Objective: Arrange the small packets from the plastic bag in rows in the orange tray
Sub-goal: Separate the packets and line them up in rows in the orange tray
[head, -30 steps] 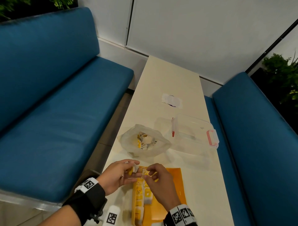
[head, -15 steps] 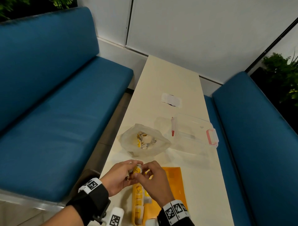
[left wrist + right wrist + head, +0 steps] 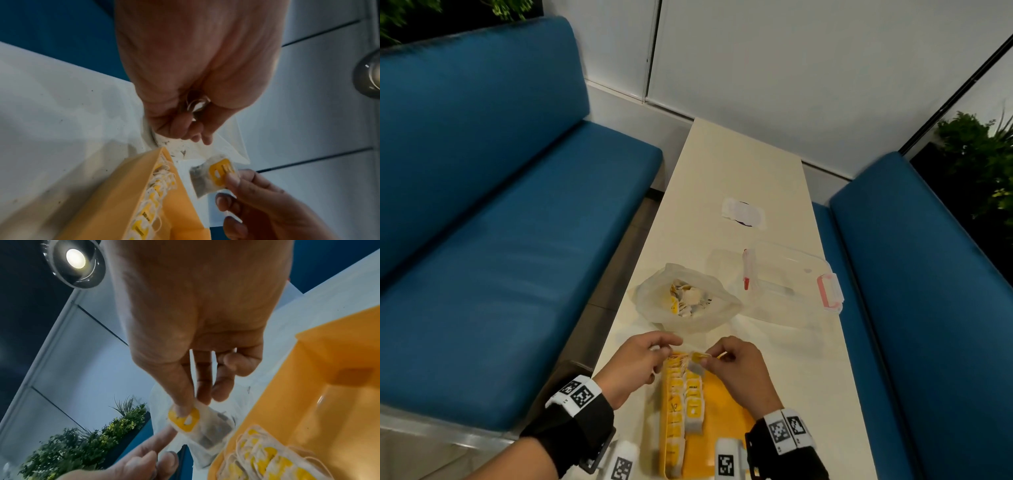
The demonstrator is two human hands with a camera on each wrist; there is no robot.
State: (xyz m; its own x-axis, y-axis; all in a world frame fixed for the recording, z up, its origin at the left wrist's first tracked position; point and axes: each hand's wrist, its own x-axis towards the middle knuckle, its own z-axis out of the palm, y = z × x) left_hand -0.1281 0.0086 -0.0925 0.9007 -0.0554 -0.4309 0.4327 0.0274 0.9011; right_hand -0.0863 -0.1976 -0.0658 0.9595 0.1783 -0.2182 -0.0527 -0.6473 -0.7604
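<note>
right hand (image 3: pixel 736 368) palm down over the orange tray (image 3: pixel 726 425), thumb and fingers pinching a small packet (image 3: pixel 213 175) above the rows, left hand (image 3: pixel 637 366) curled, seemingly on string, plastic bag (image 3: pixel 688 301) just beyond

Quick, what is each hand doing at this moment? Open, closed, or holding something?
Left hand: fingers curled, gripping something small and whitish; what it is cannot be told.
Right hand: pinching one packet by its yellow tag.
</note>
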